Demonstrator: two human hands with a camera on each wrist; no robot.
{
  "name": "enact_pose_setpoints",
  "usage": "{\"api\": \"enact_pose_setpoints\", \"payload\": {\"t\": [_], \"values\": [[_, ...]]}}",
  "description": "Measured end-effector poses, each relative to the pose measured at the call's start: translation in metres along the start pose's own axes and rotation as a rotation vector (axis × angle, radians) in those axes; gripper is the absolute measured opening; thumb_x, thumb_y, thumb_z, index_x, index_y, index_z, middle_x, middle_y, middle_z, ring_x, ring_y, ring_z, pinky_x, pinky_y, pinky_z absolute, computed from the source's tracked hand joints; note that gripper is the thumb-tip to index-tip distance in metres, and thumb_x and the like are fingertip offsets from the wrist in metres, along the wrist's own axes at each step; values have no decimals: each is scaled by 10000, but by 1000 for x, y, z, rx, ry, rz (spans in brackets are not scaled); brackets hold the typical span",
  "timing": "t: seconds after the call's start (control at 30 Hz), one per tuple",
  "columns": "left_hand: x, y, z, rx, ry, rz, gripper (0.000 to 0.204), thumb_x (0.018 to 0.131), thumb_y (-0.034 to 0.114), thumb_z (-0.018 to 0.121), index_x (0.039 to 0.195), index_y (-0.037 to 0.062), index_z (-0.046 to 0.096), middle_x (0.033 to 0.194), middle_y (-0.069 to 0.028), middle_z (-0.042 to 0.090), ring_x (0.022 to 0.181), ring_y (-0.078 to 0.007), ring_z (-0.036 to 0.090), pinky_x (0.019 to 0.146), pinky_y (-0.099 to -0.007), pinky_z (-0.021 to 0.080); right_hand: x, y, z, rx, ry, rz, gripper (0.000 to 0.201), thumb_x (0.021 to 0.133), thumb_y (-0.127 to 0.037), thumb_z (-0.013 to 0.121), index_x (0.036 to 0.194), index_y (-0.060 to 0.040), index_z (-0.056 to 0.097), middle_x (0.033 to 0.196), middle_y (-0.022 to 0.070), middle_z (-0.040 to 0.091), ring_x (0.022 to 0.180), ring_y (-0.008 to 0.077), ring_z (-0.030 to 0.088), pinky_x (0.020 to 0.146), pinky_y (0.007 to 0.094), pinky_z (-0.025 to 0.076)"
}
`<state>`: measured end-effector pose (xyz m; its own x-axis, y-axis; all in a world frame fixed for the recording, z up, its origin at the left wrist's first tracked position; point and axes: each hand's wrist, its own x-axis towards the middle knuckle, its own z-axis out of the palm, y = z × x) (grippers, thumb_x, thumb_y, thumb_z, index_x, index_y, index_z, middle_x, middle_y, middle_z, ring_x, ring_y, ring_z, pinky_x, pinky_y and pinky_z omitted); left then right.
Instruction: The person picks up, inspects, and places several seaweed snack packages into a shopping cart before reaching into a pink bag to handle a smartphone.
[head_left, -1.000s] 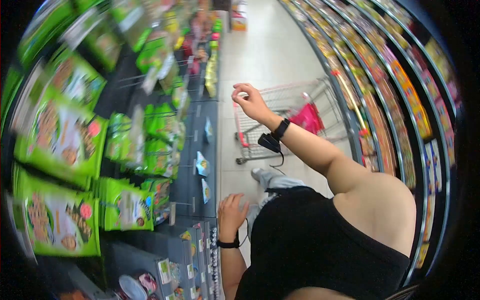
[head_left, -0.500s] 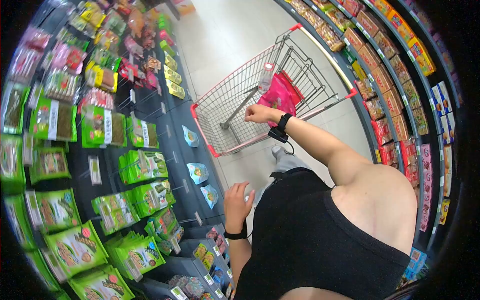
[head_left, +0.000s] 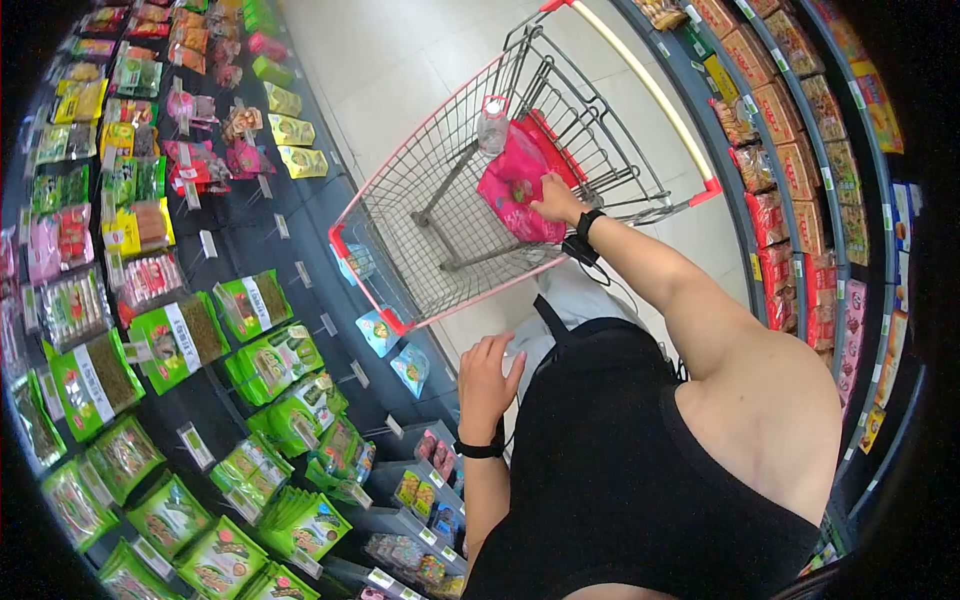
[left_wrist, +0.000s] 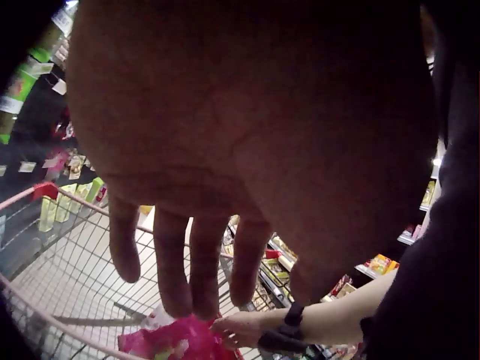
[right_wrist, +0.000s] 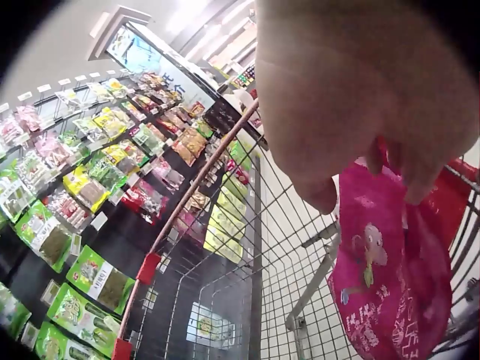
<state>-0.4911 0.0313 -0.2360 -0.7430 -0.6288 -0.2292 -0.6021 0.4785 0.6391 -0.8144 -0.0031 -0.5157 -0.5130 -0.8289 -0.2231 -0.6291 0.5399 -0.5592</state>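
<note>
My right hand (head_left: pixel 560 200) reaches over the side of a wire shopping cart (head_left: pixel 397 324) and pinches the upper part of a bright pink plastic bag (head_left: pixel 515 172). In the right wrist view the bag (right_wrist: pixel 371 262) hangs in folds beneath the fingers, with a printed figure and white writing on its side. A clear bottle (head_left: pixel 492 130) with a pinkish top stands beside the bag in the cart. My left hand (head_left: pixel 487 378) holds nothing; its fingers are extended, near the shelf edge and the cart's near corner.
Hanging green snack packs (head_left: pixel 185 340) and other bagged goods fill the rack on the left. Light-blue pouches (head_left: pixel 410 368) stand on its lower ledge by the cart. Shelves of boxed and bagged sweets (head_left: pixel 775 115) line the right. Pale floor tiles (head_left: pixel 375 60) run along the aisle.
My right hand has come down from above the cart's side onto the pink bag and now pinches it. The view has turned, bringing the cart closer; the left hand stays raised and extended.
</note>
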Motion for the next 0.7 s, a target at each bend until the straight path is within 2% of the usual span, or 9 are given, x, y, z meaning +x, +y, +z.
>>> {"api": "enact_pose_setpoints", "payload": {"t": [0.13, 0.27, 0.3, 0.4, 0.43, 0.53, 0.57, 0.67, 0.7], "values": [[29, -7, 15, -86, -99, -6, 337, 906, 213, 736, 1194, 55, 663, 1121, -157, 679, 1073, -368, 639, 951, -423, 478, 15, 7, -7, 157, -285, 125, 724, 859, -306, 752, 1371, 131, 484, 1366, 355, 559, 1312, 429, 553, 1131, 444, 435], [56, -59, 72, -86, 30, -29, 461, 880, 236, 736, 1289, 65, 608, 1277, -164, 624, 1229, -384, 564, 1036, -479, 430, 2, 5, -9, 193, -512, 140, 702, 865, -338, 742, 1376, 81, 506, 1257, 332, 640, 1186, 435, 640, 1037, 471, 502], [59, -77, 86, 14, -38, -124, 590, 863, 238, 749, 1387, 69, 537, 1442, -193, 516, 1367, -397, 457, 1118, -518, 372, -2, 7, -9, 189, -596, 59, 841, 846, -405, 712, 1468, 80, 421, 1275, 376, 604, 1216, 478, 603, 1072, 488, 473], [64, -126, 124, 84, -35, -243, 702, 861, 265, 763, 1464, 63, 465, 1519, -239, 421, 1437, -436, 360, 1168, -561, 296, -21, 19, 19, 179, -371, 3, 964, 837, -411, 717, 1552, 55, 269, 1434, 376, 476, 1339, 518, 482, 1133, 518, 411], [67, -133, 129, 81, -75, -335, 755, 847, 267, 772, 1489, 57, 436, 1561, -257, 359, 1463, -447, 314, 1186, -567, 268, -18, 16, 22, 226, -322, 85, 1024, 839, -363, 723, 1578, 50, 146, 1530, 370, 345, 1413, 547, 363, 1172, 545, 351], [64, -142, 142, 121, -89, -345, 772, 840, 257, 775, 1502, 71, 424, 1570, -245, 346, 1464, -443, 314, 1186, -575, 261, -10, 6, 35, 327, -61, 223, 979, 836, -308, 734, 1550, 61, 176, 1450, 392, 434, 1353, 532, 460, 1143, 528, 398], [63, -144, 146, 147, -92, -312, 761, 839, 260, 773, 1493, 69, 432, 1554, -236, 367, 1456, -434, 326, 1176, -582, 266, -6, 3, 30, 479, -163, 311, 926, 831, -280, 747, 1505, 80, 224, 1320, 414, 537, 1257, 517, 565, 1069, 519, 475], [62, -145, 150, 225, -132, -281, 729, 833, 283, 768, 1454, 55, 463, 1492, -210, 437, 1426, -397, 368, 1142, -588, 280, 3, 12, 71, 367, -248, 290, 823, 851, -271, 730, 1474, 72, 316, 1198, 393, 632, 1110, 517, 646, 963, 538, 527], [68, -142, 144, 257, -170, -311, 719, 826, 298, 768, 1433, 45, 478, 1463, -204, 464, 1412, -378, 387, 1130, -580, 284, 4, 7, 58, 364, -296, 243, 620, 870, -254, 667, 1359, 83, 491, 1202, 366, 648, 1134, 519, 630, 964, 541, 521]]}}
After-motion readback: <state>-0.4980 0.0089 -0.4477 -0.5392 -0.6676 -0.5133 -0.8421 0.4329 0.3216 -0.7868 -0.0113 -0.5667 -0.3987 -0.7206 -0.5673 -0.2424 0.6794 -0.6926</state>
